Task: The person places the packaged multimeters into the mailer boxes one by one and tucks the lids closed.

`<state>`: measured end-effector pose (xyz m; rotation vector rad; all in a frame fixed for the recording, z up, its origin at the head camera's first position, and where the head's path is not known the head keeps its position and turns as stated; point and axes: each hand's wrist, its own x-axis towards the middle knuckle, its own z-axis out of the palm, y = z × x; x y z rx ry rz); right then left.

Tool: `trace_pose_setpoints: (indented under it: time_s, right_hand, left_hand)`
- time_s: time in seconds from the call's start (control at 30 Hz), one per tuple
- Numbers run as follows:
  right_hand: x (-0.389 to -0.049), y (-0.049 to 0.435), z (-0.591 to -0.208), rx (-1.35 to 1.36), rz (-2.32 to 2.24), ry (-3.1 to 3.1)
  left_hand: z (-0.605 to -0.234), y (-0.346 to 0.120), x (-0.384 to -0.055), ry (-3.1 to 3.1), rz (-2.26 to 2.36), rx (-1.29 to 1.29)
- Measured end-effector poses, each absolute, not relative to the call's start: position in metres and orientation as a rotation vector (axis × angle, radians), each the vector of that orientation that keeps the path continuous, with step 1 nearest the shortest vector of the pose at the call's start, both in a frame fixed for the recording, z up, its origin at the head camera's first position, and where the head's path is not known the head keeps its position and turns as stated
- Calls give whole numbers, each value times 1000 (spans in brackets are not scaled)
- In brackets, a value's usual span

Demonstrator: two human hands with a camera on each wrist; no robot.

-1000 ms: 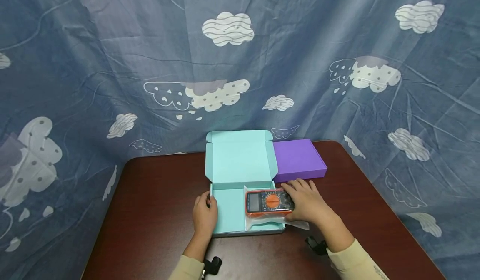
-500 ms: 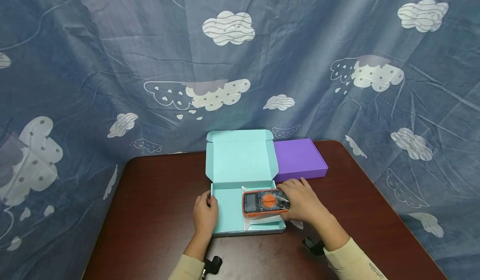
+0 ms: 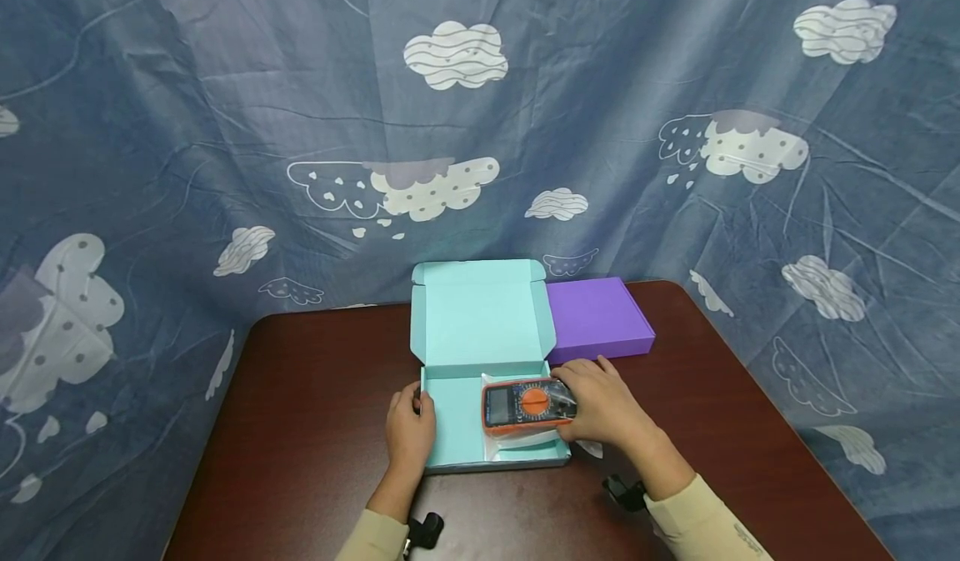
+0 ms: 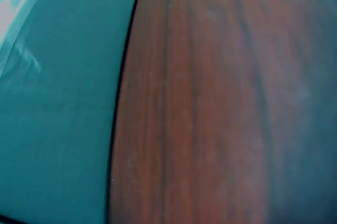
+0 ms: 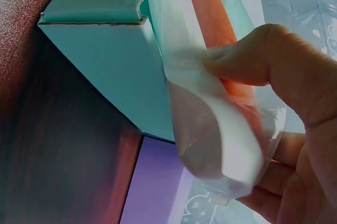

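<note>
My right hand grips the right end of a black-and-orange multimeter, its screen and orange dial facing up. A clear plastic bag wraps the multimeter, and its loose end hangs past the thumb in the right wrist view. The multimeter is over the right half of an open mint-green box, whose lid stands up at the back. At the box's left wall, my left hand holds the side, thumb at the rim. The left wrist view shows only the box's side and the tabletop, without the hand.
Behind and to the right of the open box lies a closed purple box, near the table's back edge. The dark reddish-brown table backs onto a blue curtain with a cloud pattern.
My right hand has moved left with the bagged multimeter, bringing it further over the box, with only slight motion in the last half second. The left hand stays at the box's left wall.
</note>
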<state>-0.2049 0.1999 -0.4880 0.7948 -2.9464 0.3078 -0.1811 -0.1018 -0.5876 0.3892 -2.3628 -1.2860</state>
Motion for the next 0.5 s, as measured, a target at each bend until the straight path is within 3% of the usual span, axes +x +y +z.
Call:
trace_pose_setpoints:
  time_s: [0.5]
  right_hand:
    - [-207,193,-494,790,362,-2948]
  left_hand:
    - [-587,-102,-181,-2356,-1301,393]
